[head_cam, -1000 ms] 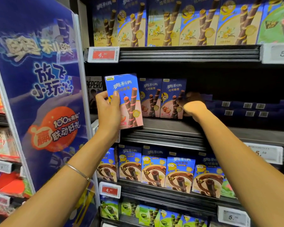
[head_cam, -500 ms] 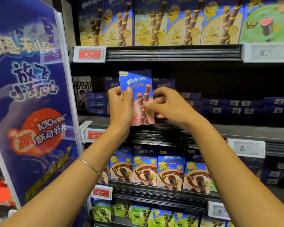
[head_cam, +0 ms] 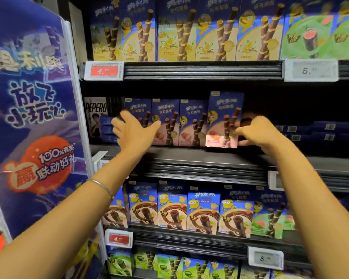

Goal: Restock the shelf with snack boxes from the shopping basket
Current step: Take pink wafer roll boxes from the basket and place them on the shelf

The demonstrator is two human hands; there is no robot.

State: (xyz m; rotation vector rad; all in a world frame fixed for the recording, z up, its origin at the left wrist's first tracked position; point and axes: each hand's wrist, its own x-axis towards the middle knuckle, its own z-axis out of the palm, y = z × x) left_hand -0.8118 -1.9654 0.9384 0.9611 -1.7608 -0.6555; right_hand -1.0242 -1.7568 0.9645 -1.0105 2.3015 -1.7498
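The right hand (head_cam: 258, 133) pinches the lower right edge of a blue wafer-roll box (head_cam: 224, 115), fingertips curled onto its front face. The box stands upright at the right end of a row of three matching boxes (head_cam: 166, 121) on the middle shelf (head_cam: 189, 156), just beside the last one and nearer the front. Whether its base rests on the board cannot be told. The left hand (head_cam: 135, 131) holds nothing, its fingers spread in front of the leftmost box of the row, with a thin bracelet (head_cam: 103, 188) on its wrist. A Pepero box (head_cam: 95, 113) stands at the far left of the shelf. Chocolate wafer boxes (head_cam: 201, 210) fill the shelf below.
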